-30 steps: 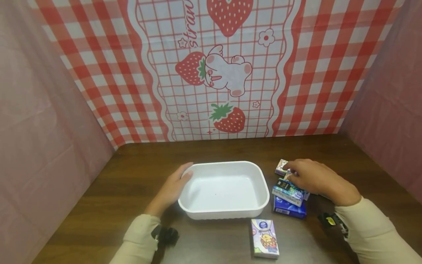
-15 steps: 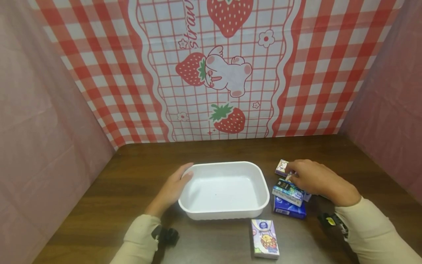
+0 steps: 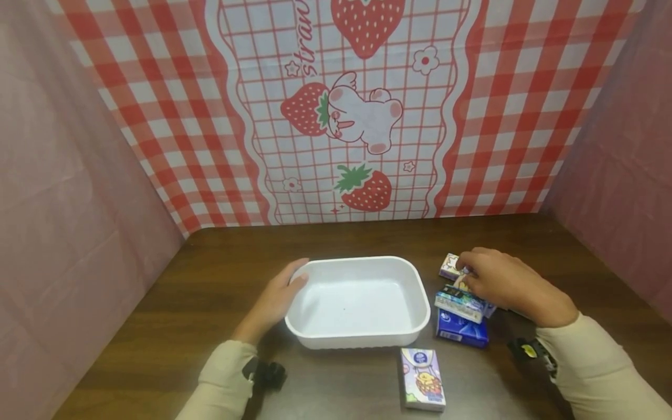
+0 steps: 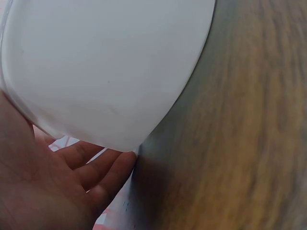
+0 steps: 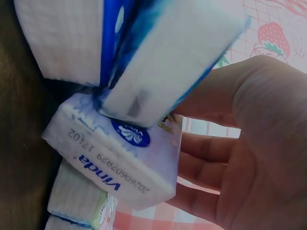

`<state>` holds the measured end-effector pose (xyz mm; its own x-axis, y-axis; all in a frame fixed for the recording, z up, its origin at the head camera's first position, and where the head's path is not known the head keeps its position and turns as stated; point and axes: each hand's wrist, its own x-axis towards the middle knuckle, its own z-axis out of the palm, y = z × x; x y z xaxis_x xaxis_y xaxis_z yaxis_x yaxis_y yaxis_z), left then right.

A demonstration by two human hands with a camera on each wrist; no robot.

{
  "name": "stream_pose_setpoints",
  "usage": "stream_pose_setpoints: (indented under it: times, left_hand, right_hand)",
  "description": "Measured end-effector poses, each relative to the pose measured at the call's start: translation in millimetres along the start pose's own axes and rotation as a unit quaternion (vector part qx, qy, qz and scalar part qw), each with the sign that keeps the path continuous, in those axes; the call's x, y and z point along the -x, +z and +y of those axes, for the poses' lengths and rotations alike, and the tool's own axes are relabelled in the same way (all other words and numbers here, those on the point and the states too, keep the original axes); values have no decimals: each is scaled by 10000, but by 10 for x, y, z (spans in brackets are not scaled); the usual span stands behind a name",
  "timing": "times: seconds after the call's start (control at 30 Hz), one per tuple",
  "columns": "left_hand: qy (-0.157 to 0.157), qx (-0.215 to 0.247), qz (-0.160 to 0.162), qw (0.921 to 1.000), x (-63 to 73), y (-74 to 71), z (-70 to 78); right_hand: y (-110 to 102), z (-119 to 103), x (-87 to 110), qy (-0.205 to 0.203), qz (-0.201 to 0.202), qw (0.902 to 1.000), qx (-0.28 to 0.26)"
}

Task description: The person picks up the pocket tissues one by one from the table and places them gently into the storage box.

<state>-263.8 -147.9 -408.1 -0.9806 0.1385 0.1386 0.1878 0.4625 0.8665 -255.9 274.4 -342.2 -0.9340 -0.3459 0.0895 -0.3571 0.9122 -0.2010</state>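
My left hand [image 3: 270, 302] holds the left end of a white plastic tub [image 3: 357, 341]. In the left wrist view its fingers [image 4: 108, 177] lie against the tub's outer wall. My right hand [image 3: 509, 286] is over a pile of tissue packs. In the right wrist view it grips a pale lilac Vinda tissue pack [image 5: 115, 160], thumb and fingers near its far edges; their exact contact is partly hidden. A teal-and-black tissue pack [image 3: 459, 306] leans tilted on top, above a dark blue tissue pack [image 3: 462, 331].
Beyond the pile lies a small white-and-purple pack [image 3: 450, 266], partly behind my right fingers. A lilac cartoon tissue pack [image 3: 423, 380] lies flat in front of the tub. A strawberry-print checked cloth [image 3: 362, 116] hangs at the back of the wooden table [image 3: 210, 280].
The teal pack has tipped up so more of its near side shows. My right hand has shifted slightly. My left hand and the tub stay in place.
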Motion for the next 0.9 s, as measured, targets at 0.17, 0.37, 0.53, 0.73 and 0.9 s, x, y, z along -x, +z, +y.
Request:
stream_pose_setpoints:
  times: [0.17,0.37,0.53,0.73,0.9]
  left_hand:
    - [66,-3,-25,10000,1,-11,5]
    - [103,102,-36,9999,-2,-15,-1]
    - [159,77,0,9998,3,-18,0]
    - [198,95,10,9998,-6,-14,-14]
    - [121,108,-15,9999,-7,-14,-17]
  right_hand:
    - [-13,-8,6,88,154,9998,-45]
    - [-24,-27,10,122,279,9995,-63]
    - [-26,-39,-7,81,353,9993,-61]
    - [-36,-35,-13,25,559,9984,36]
    - [-45,-45,-14,32,688,9976,73]
